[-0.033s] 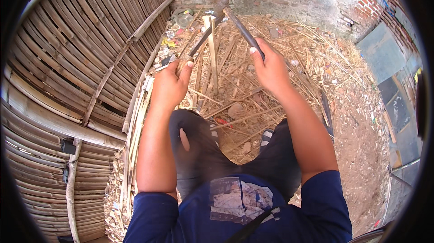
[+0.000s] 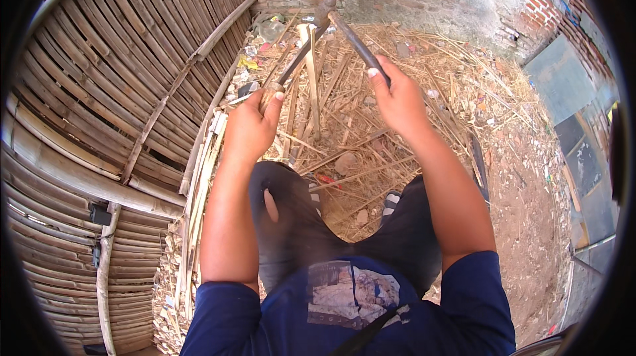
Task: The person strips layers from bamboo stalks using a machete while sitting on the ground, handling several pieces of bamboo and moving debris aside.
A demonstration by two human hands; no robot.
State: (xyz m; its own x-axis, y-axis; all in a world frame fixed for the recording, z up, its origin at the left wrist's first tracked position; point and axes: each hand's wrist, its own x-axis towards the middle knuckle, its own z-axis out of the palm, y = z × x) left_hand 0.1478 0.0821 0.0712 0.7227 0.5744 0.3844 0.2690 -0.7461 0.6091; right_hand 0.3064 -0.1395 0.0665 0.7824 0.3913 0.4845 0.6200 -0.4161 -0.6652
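Beside a bamboo wall [image 2: 119,71] at nine o'clock, the left hand [image 2: 250,124] grips a knife [image 2: 296,61], the right hand [image 2: 401,101] a hammer [image 2: 358,46], toward twelve, where glancing blows could deflect the knife.

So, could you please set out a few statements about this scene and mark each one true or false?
1. The left hand grips a long dark tool by its light-brown handle. True.
2. The right hand is empty. False: it grips a dark-handled hammer.
3. Sticks lie scattered on the ground. True.
4. The T-shirt is red. False: it is dark blue.
5. The slatted wall stands on the left. True.
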